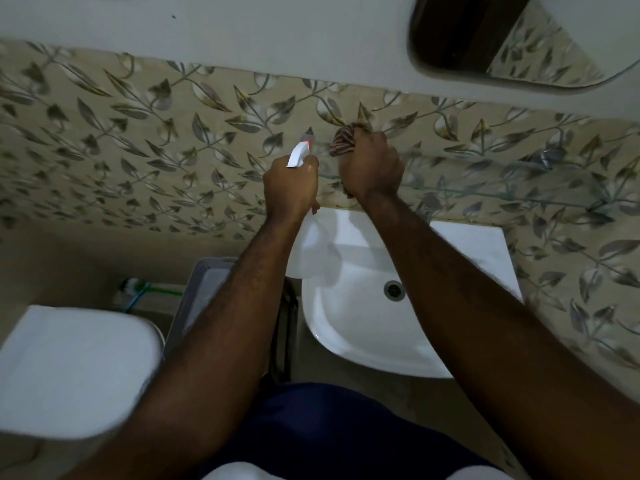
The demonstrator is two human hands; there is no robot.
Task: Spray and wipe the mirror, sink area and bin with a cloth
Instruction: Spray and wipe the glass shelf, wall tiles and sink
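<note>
My left hand (pixel 291 185) grips a white spray bottle (pixel 298 155) with a red nozzle tip, pointed at the leaf-patterned wall above the sink. My right hand (pixel 372 166) is closed on a bunched striped cloth (pixel 343 142), held against the wall tiles just right of the nozzle. Below both hands the white sink (pixel 349 327) juts out from the wall, its drain (pixel 394 290) showing. The mirror (pixel 502 36) hangs at the upper right, well above the hands. A grey bin (pixel 194 292) stands between sink and toilet, partly hidden by my left forearm.
A white toilet with its lid down (pixel 72 372) is at the lower left. A brush with a green and blue handle (pixel 145 291) lies behind it by the wall. A glass shelf edge (pixel 485 195) runs along the wall right of my hands.
</note>
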